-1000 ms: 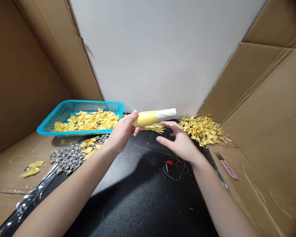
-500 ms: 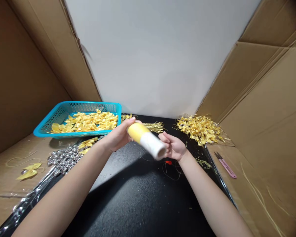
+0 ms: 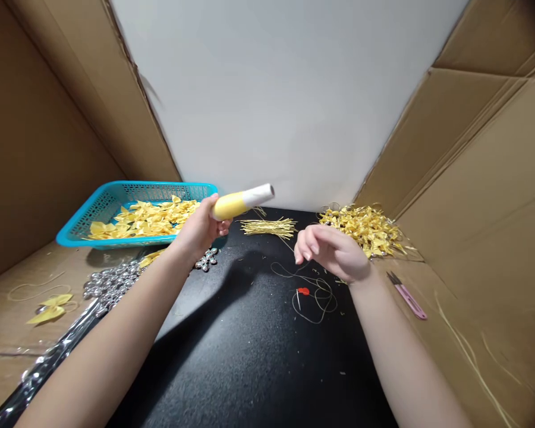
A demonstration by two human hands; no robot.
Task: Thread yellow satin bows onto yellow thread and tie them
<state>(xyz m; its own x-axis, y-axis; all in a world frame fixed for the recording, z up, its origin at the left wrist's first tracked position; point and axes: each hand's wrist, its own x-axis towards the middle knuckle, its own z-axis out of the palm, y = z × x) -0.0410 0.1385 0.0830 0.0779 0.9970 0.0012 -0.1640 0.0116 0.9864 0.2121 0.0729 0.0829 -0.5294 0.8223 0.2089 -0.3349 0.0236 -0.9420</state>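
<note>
Both bare forearms come in from the lower corners and reach forward, angled toward each other, with the hands apart. The left forearm (image 3: 129,321) runs up to the left wrist (image 3: 183,252), where the left hand (image 3: 200,227) is closed in a grip, its thumb lying on top and its fingertips curled below. The right forearm (image 3: 395,339) rises to a right hand (image 3: 336,252) lifted and turned inward, its fingers bent and pointing left; whether they pinch anything cannot be made out.
</note>
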